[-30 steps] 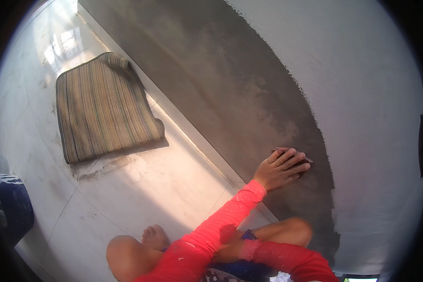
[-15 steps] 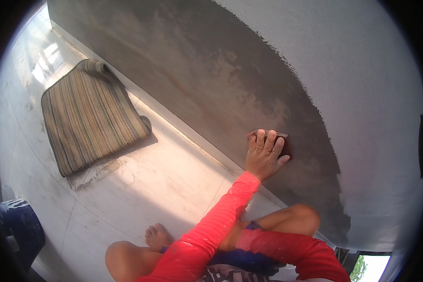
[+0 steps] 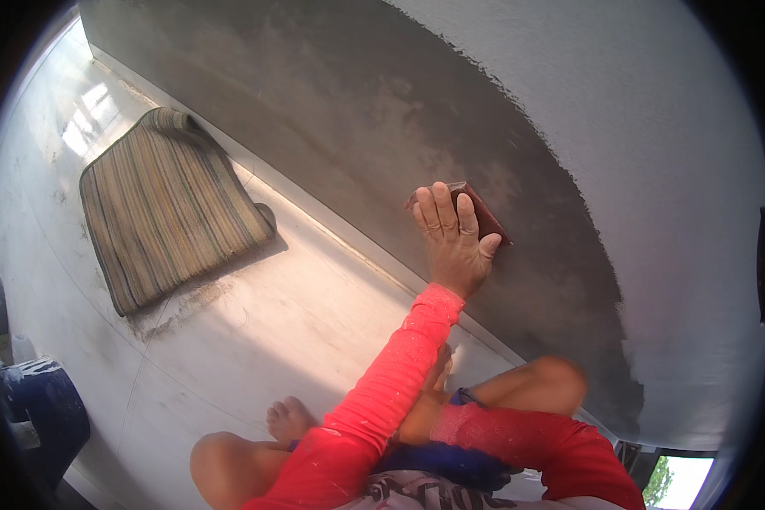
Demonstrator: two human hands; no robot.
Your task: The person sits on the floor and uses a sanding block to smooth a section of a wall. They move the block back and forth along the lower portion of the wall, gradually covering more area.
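Note:
With its fingers stretched out, my left hand (image 3: 455, 242) presses a reddish-brown piece of sandpaper (image 3: 490, 223) flat against the dark grey part of the wall (image 3: 340, 127). The sheet's edges stick out above the fingertips and beside the thumb. Only a bit of my right hand (image 3: 415, 427) shows past its red cuff, low by my lap, behind my left forearm. Its fingers are hidden. Pale dust marks both red sleeves.
A striped mat (image 3: 174, 217) lies on the pale tiled floor (image 3: 238, 340), one corner curled against the wall's base. Dark blue buckets (image 3: 49, 416) stand at the left edge. My folded bare legs (image 3: 527, 391) are close to the wall, whose upper part (image 3: 654, 153) is light grey.
My left hand has slid up and slightly left along the wall, carrying the sandpaper with it. My right arm stays low near my lap.

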